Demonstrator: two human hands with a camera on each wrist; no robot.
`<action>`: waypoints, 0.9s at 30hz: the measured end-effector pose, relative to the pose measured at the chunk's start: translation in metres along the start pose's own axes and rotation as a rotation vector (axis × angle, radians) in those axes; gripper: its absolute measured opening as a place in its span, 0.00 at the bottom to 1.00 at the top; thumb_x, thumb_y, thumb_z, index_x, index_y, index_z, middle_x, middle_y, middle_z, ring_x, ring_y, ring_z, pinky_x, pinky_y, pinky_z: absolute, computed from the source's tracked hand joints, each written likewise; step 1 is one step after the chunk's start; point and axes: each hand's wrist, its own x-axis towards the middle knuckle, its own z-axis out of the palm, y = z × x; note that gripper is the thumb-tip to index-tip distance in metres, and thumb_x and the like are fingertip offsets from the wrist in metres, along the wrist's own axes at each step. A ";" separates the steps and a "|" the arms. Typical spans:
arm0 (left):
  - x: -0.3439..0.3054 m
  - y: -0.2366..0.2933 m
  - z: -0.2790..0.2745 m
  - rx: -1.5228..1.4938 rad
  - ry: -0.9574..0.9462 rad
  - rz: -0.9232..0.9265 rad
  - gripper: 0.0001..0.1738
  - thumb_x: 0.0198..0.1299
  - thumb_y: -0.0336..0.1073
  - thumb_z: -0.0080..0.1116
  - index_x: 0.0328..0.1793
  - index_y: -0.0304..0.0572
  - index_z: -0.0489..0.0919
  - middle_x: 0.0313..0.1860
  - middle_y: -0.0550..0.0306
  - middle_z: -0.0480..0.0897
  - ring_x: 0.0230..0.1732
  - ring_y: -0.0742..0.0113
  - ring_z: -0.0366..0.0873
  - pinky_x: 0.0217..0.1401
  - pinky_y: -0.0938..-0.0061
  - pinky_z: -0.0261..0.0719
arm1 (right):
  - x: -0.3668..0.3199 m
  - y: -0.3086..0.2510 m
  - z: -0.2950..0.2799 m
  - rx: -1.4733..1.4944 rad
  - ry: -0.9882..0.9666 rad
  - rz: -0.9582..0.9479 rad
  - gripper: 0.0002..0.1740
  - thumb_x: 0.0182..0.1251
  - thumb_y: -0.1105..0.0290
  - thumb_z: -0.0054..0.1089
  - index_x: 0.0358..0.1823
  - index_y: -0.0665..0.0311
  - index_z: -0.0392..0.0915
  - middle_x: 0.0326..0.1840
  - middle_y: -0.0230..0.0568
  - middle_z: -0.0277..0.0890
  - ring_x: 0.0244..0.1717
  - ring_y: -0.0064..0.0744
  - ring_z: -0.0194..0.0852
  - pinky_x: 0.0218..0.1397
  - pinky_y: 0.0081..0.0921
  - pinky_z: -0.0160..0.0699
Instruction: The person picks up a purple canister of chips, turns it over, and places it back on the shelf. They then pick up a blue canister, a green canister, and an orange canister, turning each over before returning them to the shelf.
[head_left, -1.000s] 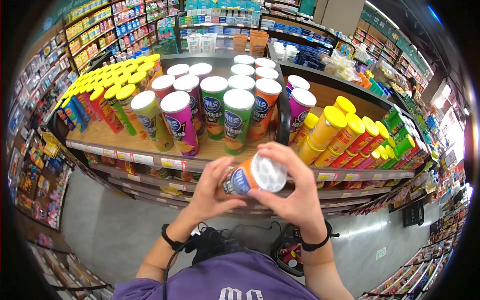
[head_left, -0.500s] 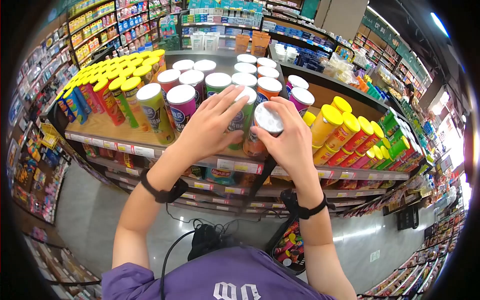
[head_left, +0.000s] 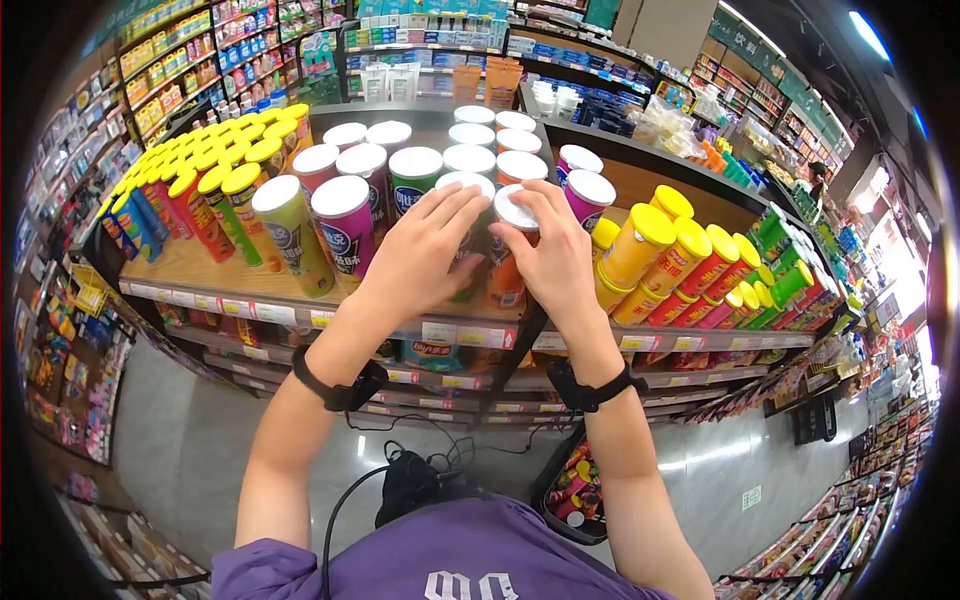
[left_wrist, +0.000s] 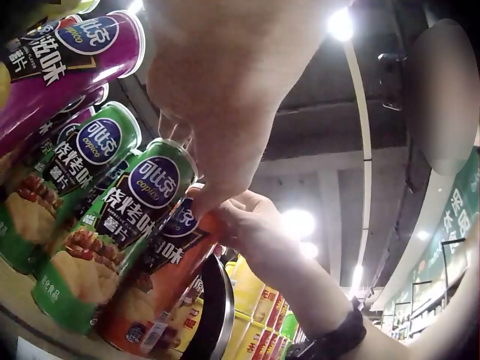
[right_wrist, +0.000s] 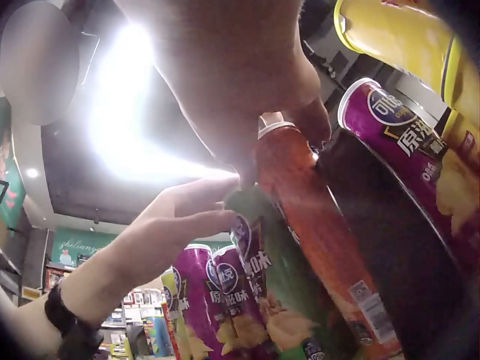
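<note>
My right hand (head_left: 555,245) grips an orange potato chip can (head_left: 507,285) near its white lid, thumb on one side and fingers on the other. The can stands upright at the front of the wooden shelf, beside the black divider. To its left is a green chip can (left_wrist: 112,240), with the orange can partly behind it in the left wrist view. My left hand (head_left: 425,250) rests at the top of this green can, its fingers nearly straight across the white lid (head_left: 465,182). In the right wrist view, the orange can (right_wrist: 315,210) shows its barcode low down.
White-lidded cans, including a purple one (head_left: 345,225), stand left and behind. Yellow-lidded cans (head_left: 240,185) fill the far left. Right of the black divider (right_wrist: 375,217) are stacked yellow cans (head_left: 635,250). A black basket (head_left: 590,520) with snacks is on the floor.
The orange can has gone from tilted between both hands to upright on the shelf front. My left hand has left it for the green can; my right hand still holds it.
</note>
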 end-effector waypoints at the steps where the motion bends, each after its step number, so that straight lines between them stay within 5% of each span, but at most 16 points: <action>1: 0.000 0.000 0.001 -0.006 0.003 0.000 0.37 0.54 0.29 0.76 0.72 0.37 0.76 0.71 0.43 0.79 0.76 0.43 0.73 0.78 0.54 0.74 | 0.000 0.002 0.002 0.002 0.008 0.001 0.21 0.64 0.66 0.76 0.56 0.65 0.81 0.66 0.50 0.79 0.60 0.59 0.82 0.60 0.46 0.83; 12: 0.001 0.002 0.003 -0.021 0.021 -0.013 0.38 0.53 0.28 0.76 0.72 0.37 0.76 0.71 0.43 0.79 0.76 0.42 0.73 0.77 0.54 0.74 | 0.000 0.018 0.013 -0.084 0.008 -0.034 0.28 0.68 0.67 0.72 0.67 0.65 0.77 0.75 0.55 0.74 0.72 0.61 0.74 0.73 0.45 0.75; 21: 0.001 0.006 0.006 -0.018 0.044 -0.030 0.37 0.54 0.28 0.75 0.72 0.37 0.76 0.71 0.44 0.79 0.75 0.42 0.73 0.77 0.54 0.75 | -0.002 0.022 0.017 -0.062 0.008 -0.017 0.31 0.65 0.69 0.73 0.70 0.63 0.75 0.76 0.56 0.71 0.73 0.63 0.73 0.73 0.46 0.75; 27: 0.003 -0.002 0.003 -0.024 0.006 -0.027 0.35 0.57 0.30 0.74 0.72 0.38 0.76 0.72 0.45 0.79 0.74 0.43 0.74 0.78 0.54 0.74 | -0.008 0.011 0.004 -0.090 0.001 -0.066 0.48 0.64 0.66 0.75 0.84 0.60 0.60 0.89 0.60 0.50 0.84 0.64 0.57 0.81 0.48 0.66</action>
